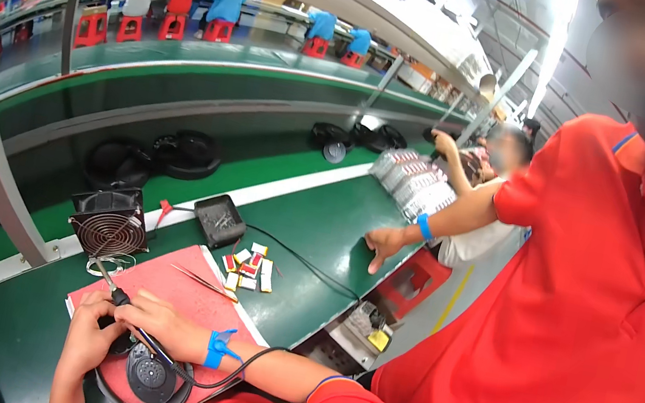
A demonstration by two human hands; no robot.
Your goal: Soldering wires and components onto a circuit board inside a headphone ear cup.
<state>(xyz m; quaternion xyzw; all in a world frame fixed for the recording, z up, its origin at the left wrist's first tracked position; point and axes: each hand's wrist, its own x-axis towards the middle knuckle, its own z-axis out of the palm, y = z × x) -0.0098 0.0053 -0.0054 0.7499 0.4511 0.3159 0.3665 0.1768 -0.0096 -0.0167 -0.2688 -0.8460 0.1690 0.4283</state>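
1. Right hand point(166, 328), over the red work mat point(155, 271): bent around the soldering iron point(120, 297), held pen-fashion behind the metal shaft, a hold that probably spares the fingers the heat. The tip points toward the mat's far left edge, away from the headphone.
2. Left hand point(87, 340), at the mat's near left side: curled close against the right, the two together at the headphone ear cup point(152, 376). Whether it pinches a part cannot be told; the contact is hidden.
3. Headphone ear cup: on the mat's near end, below the hands, its perforated round face upward, presumably for easy access.
4. Tweezers point(205, 282): flat on the mat's far right portion, apparently set within easy reach.
5. Pouch cells point(251, 266): loosely heaped on the green surface point(304, 306), just beyond the mat's far right edge, seemingly grouped for picking singly.
6. Black tray point(226, 238): beyond the mat's far corner; its walls likely confine the small metal pieces inside.
7. Axial fan point(110, 233): upright just beyond the mat's far left edge, grille facing the hands, plausibly to draw off fumes.
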